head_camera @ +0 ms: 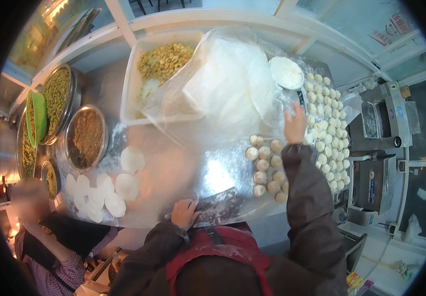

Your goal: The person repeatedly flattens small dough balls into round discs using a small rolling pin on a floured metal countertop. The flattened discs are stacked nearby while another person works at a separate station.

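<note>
My left hand (184, 213) lies at the table's front edge, closed over the handle end of a broad, flour-dusted blade, likely a cleaver (218, 205). Reaching forward on the right, my right hand (295, 124) has its fingers apart with nothing visible in them. It is between a clear plastic sheet (231, 88) and many small dough balls (327, 129) set in rows. Just beyond it stands a bowl of white flour (286, 73). More dough pieces (265, 164) sit on the metal table (168, 162), left of my right forearm. Whatever the plastic covers is pale and blurred.
Flat dough rounds (115, 204) lie at the left, near a steel bowl of brownish filling (87, 138). Behind are bowls of green filling (56, 100), a green basket (39, 118) and a white tub (126, 103). A co-worker (61, 240) is at the lower left; machines (377, 111) stand right.
</note>
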{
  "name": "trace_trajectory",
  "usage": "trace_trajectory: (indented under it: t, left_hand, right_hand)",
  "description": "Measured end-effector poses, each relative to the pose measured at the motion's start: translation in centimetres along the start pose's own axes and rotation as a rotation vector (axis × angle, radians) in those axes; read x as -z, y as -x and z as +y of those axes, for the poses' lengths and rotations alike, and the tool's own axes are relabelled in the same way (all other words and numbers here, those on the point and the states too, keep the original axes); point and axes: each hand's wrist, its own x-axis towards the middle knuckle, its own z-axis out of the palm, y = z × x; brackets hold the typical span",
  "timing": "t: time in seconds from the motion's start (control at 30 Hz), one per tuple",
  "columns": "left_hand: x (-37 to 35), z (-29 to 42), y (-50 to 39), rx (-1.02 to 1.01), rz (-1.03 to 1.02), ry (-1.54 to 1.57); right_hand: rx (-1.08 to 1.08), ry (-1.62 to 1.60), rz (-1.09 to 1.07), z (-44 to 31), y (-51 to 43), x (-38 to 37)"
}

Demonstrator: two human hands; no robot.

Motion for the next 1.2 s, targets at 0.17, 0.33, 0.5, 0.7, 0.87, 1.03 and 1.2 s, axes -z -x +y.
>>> trace_trajectory:
  t: [0.17,0.33,0.5,0.7,0.87,1.03,1.2]
  left_hand:
    - [-0.3,1.1,-0.8,0.057,0.007,-0.094]
    - [-0.5,1.2,-0.5,0.069,0.026,-0.145]
    - [-0.8,1.2,-1.0,0.059,-0.003,-0.172]
    - [-0.8,1.3,-0.5,0.070,-0.023,-0.232]
    - [-1.1,0.7,-0.2,0.049,0.008,-0.186]
    - [-1.8,0.3,-0.1,0.060,0.001,-0.085]
    - [-0.5,-0.4,-0.4,0.108,0.137,0.026]
  right_hand:
    - [-0.007,0.285,-0.116,10.4,-14.1,-2.1]
    - [0.125,0.348,-0.267,13.3,-18.5,-8.1]
    - [0.280,0.538,-0.402,19.0,-22.9,-12.4]
    - [0.546,0.730,-0.369,19.9,-24.4,-12.0]
    - [-0.020,-0.351,-0.462,14.0,-21.3,-6.4]
    - [-0.543,-0.802,-0.547,9.1,-8.3,-1.6]
    - [-0.699,-0.768,-0.611,2.1,6.3,1.3]
